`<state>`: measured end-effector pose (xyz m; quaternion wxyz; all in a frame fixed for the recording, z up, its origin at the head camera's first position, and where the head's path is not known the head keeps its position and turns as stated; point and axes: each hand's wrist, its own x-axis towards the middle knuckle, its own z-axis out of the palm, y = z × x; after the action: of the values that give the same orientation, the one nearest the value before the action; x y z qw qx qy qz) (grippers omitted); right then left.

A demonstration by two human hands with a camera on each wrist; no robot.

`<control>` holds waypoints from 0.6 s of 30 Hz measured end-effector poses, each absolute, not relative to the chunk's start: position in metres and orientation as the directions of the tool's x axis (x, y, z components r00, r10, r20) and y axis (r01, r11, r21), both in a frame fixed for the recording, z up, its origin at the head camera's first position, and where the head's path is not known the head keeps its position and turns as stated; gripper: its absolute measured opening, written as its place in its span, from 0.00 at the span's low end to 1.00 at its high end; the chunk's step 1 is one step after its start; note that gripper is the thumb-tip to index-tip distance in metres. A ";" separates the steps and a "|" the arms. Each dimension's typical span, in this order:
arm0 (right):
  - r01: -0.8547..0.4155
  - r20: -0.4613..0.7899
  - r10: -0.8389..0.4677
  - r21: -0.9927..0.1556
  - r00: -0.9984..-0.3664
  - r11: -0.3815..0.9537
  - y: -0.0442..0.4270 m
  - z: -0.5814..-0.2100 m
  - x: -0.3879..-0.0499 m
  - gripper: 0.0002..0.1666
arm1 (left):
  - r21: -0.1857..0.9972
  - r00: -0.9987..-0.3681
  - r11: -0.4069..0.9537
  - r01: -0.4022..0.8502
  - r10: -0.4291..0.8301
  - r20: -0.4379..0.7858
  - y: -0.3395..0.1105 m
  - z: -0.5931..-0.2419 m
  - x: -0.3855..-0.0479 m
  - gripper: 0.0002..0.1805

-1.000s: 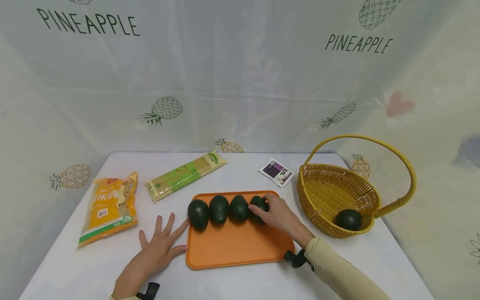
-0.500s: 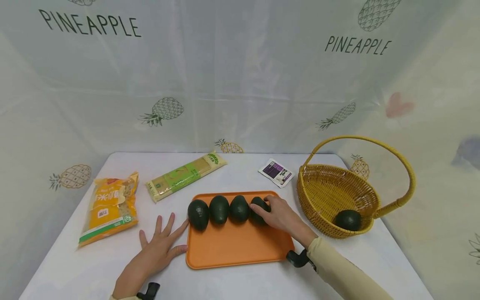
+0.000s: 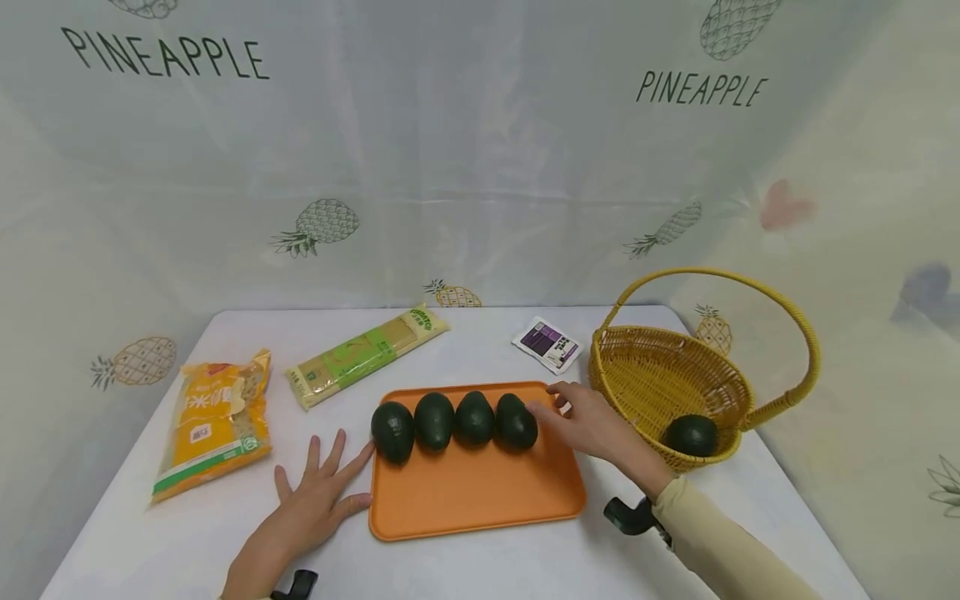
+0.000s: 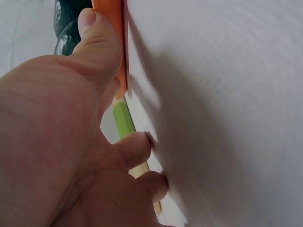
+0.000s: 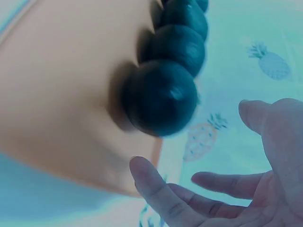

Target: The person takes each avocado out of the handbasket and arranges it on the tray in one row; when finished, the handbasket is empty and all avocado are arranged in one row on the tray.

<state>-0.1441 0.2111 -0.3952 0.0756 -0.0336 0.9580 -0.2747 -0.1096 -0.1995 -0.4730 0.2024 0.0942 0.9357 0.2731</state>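
Several dark green avocados stand in a row along the back of an orange tray (image 3: 480, 500). My right hand (image 3: 592, 421) is just to the right of the rightmost avocado (image 3: 516, 423); its fingers are spread and hold nothing. In the right wrist view a gap shows between that avocado (image 5: 161, 97) and the fingers. My left hand (image 3: 311, 504) rests on the table with fingers spread. Its thumb (image 4: 97, 40) touches the tray's left edge, and its index fingertip is beside the leftmost avocado (image 3: 393, 432).
A yellow wicker basket (image 3: 615, 392) with a tall handle stands at the right, one avocado (image 3: 691, 435) inside. Behind the tray lie a noodle packet (image 3: 367, 354) and a small white-and-purple sachet (image 3: 547, 345). An orange bag (image 3: 217, 421) lies at the left.
My right hand has let go of the rightmost avocado and moved right, away from it. The avocado stays in the row. My left hand keeps its place by the tray.
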 end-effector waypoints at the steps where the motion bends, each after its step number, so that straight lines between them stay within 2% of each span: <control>1: -0.034 -0.117 -0.115 -0.539 -0.987 0.841 0.215 -0.392 -0.143 0.42 | 0.548 -0.900 0.834 0.065 0.287 -0.328 -0.200 -0.473 -0.109 0.47; 9: -0.119 -0.034 -0.182 -0.633 -0.983 0.765 0.248 -0.371 -0.134 0.36 | 0.553 -0.900 0.831 0.065 0.289 -0.327 -0.201 -0.475 -0.108 0.47; 18: -0.119 0.036 -0.119 -0.560 -0.992 0.820 0.284 -0.361 -0.127 0.28 | 0.550 -0.905 0.832 0.078 0.291 -0.311 -0.200 -0.474 -0.109 0.47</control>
<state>-0.1271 0.2838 -0.3613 0.0004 -0.0624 0.9539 -0.2937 -0.1090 -0.2005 -0.4742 0.1945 0.0985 0.9370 0.2728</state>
